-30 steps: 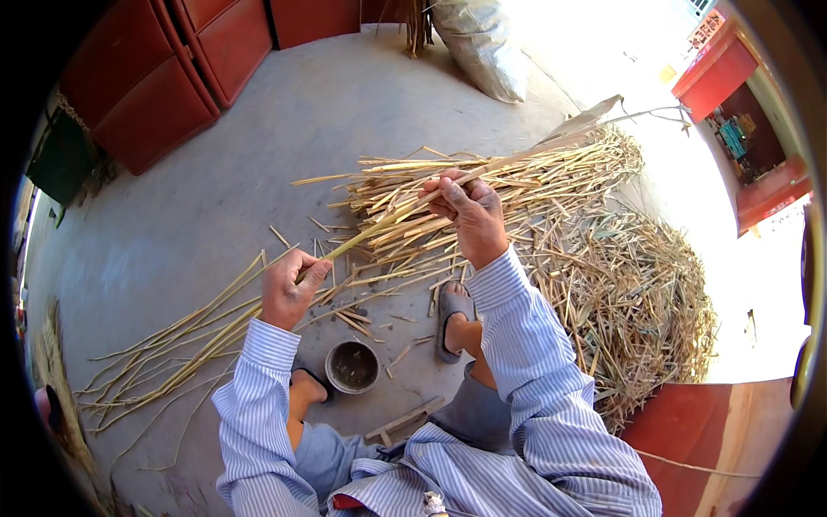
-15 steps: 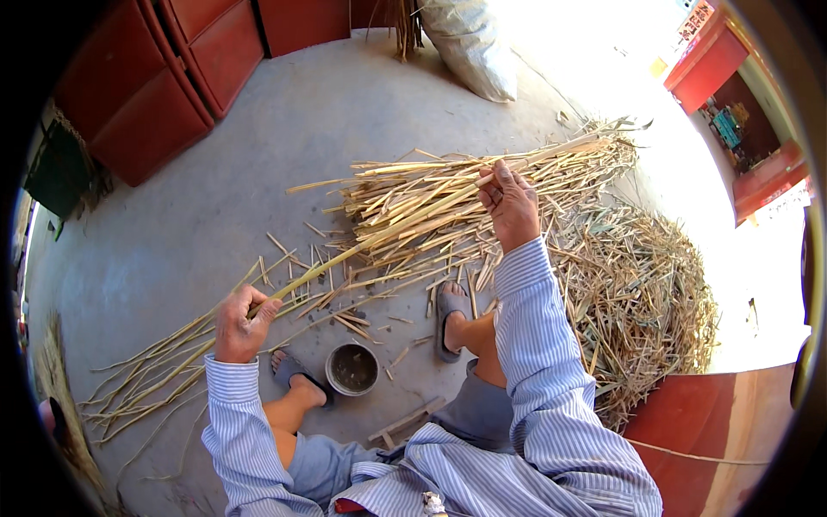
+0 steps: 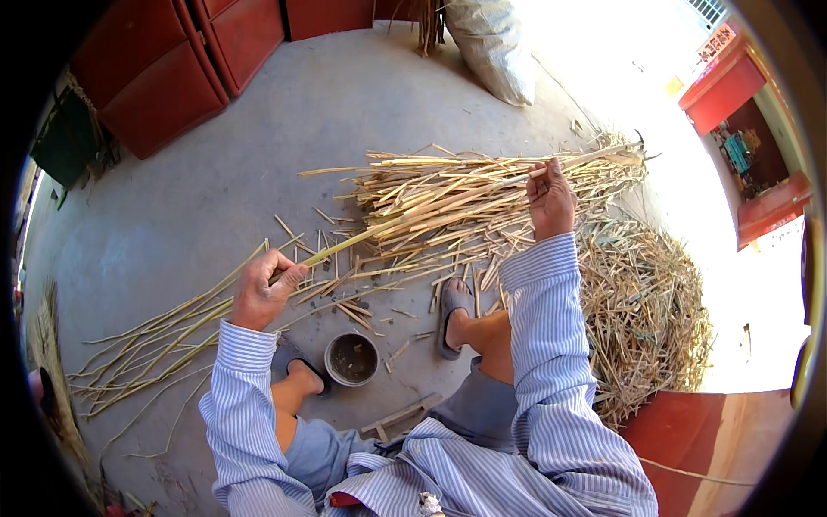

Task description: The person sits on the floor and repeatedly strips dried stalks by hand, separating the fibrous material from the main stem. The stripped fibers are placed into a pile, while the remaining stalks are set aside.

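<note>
A long yellow-green dry stalk (image 3: pixel 370 233) stretches between my hands, slanting up from left to right. My left hand (image 3: pixel 265 291) is closed around its lower part, thumb along the top. Its upper part is pinched between the thumb and fingers of my right hand (image 3: pixel 553 202). Just behind and beneath it lies a thick bundle of cut straw stalks (image 3: pixel 422 185) on the floor. Thin, branching stalk ends (image 3: pixel 164 345) fan out across the floor beyond my left hand. Short cut pieces (image 3: pixel 355 314) are scattered between the bundle and my feet.
A bowl of dark liquid (image 3: pixel 351 359) stands between my sandalled feet. To the right is a large heap of straw scraps (image 3: pixel 646 310). A white sack (image 3: pixel 491 47) and red cabinets (image 3: pixel 159 77) stand at the back. Near my legs lies a small wooden frame (image 3: pixel 401 414).
My right hand has moved to the right, and my left hand up and slightly right. The stalk is still held between them, and the view has shifted a little.
</note>
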The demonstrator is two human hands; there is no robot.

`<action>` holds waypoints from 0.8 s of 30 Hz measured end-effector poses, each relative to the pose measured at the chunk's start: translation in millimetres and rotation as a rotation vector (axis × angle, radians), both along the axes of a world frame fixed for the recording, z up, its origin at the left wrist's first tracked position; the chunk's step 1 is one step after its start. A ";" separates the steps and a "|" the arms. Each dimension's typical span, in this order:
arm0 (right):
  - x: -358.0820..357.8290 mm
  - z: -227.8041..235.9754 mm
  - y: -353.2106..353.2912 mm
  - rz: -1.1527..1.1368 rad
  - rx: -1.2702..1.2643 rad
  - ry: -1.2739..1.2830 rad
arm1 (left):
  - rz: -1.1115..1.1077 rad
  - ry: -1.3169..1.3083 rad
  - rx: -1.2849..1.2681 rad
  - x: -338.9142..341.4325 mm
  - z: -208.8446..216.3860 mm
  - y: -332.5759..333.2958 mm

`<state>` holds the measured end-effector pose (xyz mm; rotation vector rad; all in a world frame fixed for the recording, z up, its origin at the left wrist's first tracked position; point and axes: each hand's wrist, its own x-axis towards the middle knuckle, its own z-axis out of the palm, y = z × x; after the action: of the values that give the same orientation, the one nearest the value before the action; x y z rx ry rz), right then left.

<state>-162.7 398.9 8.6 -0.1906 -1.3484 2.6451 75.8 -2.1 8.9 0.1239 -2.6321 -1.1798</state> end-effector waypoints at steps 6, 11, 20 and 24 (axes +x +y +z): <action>45.7 10.6 -55.4 0.627 -0.048 -0.023 | -0.025 -0.082 0.058 -1.6 6.6 6.0; 56.8 3.1 -93.3 0.532 0.078 -0.040 | 0.034 0.014 0.030 -13.1 6.4 18.0; 51.2 6.4 -106.7 0.423 0.242 -0.162 | 0.112 0.383 -0.420 3.5 3.7 36.7; 53.0 11.8 -107.5 0.577 0.328 -0.177 | 0.103 0.370 -0.504 18.6 0.8 22.8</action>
<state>-109.6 291.4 20.4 0.0154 -2.1472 2.8222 94.4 20.7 9.7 -0.0495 -2.4603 -0.4276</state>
